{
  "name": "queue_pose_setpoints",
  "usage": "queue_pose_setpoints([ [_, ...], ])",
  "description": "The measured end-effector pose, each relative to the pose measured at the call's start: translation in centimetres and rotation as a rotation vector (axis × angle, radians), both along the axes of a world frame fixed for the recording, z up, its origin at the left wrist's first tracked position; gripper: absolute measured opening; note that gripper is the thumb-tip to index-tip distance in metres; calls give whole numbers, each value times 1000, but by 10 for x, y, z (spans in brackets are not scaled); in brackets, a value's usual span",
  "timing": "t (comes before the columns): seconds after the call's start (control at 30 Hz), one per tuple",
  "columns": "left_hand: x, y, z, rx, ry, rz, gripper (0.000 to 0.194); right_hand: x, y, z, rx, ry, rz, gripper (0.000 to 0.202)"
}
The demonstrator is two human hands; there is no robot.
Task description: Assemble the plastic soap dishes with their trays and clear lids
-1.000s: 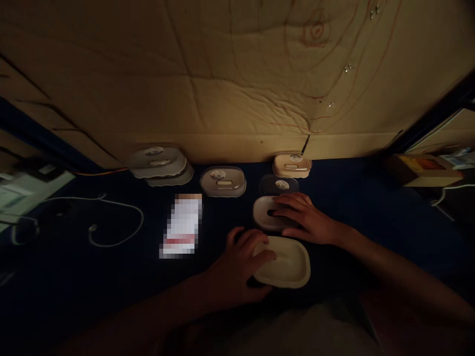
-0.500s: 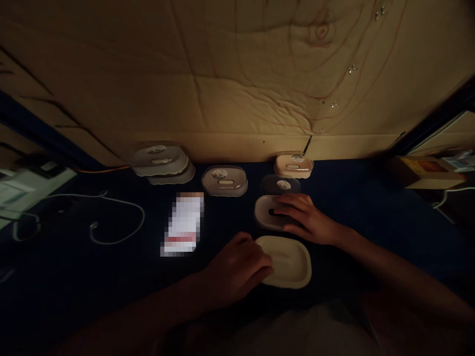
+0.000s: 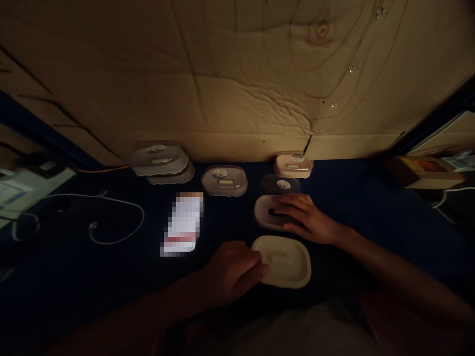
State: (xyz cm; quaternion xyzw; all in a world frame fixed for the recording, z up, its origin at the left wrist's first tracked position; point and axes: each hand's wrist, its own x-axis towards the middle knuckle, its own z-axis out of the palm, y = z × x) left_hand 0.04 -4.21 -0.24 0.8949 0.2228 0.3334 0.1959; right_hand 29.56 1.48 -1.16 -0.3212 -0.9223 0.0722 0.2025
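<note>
A cream, shallow dish-like lid (image 3: 293,262) with rounded corners and a raised middle lies on the dark blue table. My left hand (image 3: 237,272) is closed at its left edge, thumb over the rim and the other fingertips hidden. Just beyond it is a pinkish rounded container piece (image 3: 262,212) with a dark oval opening. Over the right part of that piece lies my right hand (image 3: 311,217), its fingers stretched out and apart, a fingertip by the opening. Behind it sits a dark clear cover (image 3: 269,184) with a round sticker.
At the back stand a peach container (image 3: 293,170), a mauve container (image 3: 225,185) and stacked grey containers (image 3: 161,163). A bright blurred-out phone-like rectangle (image 3: 183,222) lies left of my hands. A white cable (image 3: 143,217) curls farther left; a cardboard box (image 3: 426,173) is at right.
My left hand has shifted slightly left and down, baring more of the cream lid's upper left corner. The right hand stays almost still.
</note>
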Motion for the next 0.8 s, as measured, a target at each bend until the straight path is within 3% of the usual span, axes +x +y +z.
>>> queue_pose_setpoints([
  [0.57, 1, 2, -1, -118, -47, 39, 39, 0, 1, 0, -4, 11, 7, 42],
  [0.8, 3, 4, -3, -236, -81, 72, 15, -1, 1, 1, -10, 25, 11, 40],
])
